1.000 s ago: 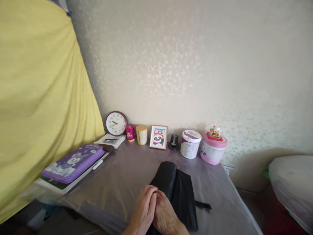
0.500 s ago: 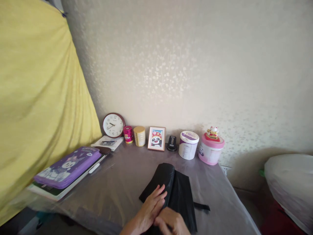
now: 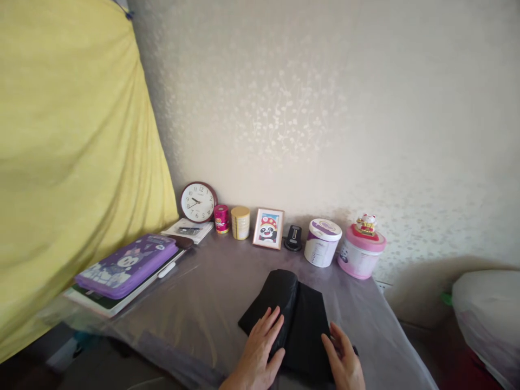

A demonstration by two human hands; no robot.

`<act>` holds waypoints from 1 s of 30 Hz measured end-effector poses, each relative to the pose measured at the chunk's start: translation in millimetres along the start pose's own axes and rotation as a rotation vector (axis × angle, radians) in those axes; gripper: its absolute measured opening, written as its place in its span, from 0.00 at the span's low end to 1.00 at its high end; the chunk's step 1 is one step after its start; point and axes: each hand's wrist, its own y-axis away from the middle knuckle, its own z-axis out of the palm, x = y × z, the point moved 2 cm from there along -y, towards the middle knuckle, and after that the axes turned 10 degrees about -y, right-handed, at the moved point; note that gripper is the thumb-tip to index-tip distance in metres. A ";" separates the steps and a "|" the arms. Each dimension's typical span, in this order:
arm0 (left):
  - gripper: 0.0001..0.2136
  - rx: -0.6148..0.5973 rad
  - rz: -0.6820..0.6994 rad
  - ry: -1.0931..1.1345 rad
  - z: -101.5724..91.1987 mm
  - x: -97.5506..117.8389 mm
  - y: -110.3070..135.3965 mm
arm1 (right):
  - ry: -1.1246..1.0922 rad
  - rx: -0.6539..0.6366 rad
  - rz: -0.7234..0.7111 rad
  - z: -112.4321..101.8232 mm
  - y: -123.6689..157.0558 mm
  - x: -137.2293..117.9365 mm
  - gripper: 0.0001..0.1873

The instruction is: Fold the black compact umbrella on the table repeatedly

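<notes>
You press your left hand (image 3: 260,346) palm down on the black fabric (image 3: 303,325), fingers spread across its rounded, doubled-over fold, a flat hold that appears meant to keep the layers down. Your right hand (image 3: 343,357) stands open at the fabric's right edge, fingers lightly curved against it, with no pinch visible. Both hands are wide apart, the fabric between them and neither hand closed on it, a spread that seems to square the bundle from both sides. The fabric lies directly ahead of your wrists, in the middle of a table (image 3: 195,309) under a clear plastic sheet. A short black strap (image 3: 355,351) pokes out just past your right fingers, mostly hidden. Well beyond your hands, a row stands back against the wall, apparently to leave the work area open: a round clock (image 3: 198,202), a pink tin (image 3: 221,219), a gold tin (image 3: 240,222), a framed panda picture (image 3: 268,228), a black stand (image 3: 293,238), a white tub (image 3: 323,242) and a pink tub (image 3: 361,254) topped by a lucky cat figurine (image 3: 366,225). Off to your left, a purple pencil case (image 3: 125,266) rests on a book (image 3: 95,303), beside a yellow curtain (image 3: 69,162).
</notes>
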 end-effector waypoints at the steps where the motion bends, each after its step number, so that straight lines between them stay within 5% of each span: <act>1: 0.30 -0.002 -0.010 0.008 -0.1 -0.1 0.3 | -0.020 0.000 0.011 0.6 1.5 -2.1 0.33; 8: 0.27 -0.060 -0.075 0.106 0.8 -2.7 1.9 | 0.065 0.048 -0.139 2.3 14.1 -26.3 0.31; 20: 0.26 -0.081 -0.123 0.137 5.0 -4.8 3.2 | 0.007 0.009 0.008 26.5 39.2 -30.4 0.33; 30: 0.24 -0.088 -0.208 0.106 10.4 -9.0 3.5 | -0.194 -0.264 -0.132 86.6 31.7 -84.2 0.26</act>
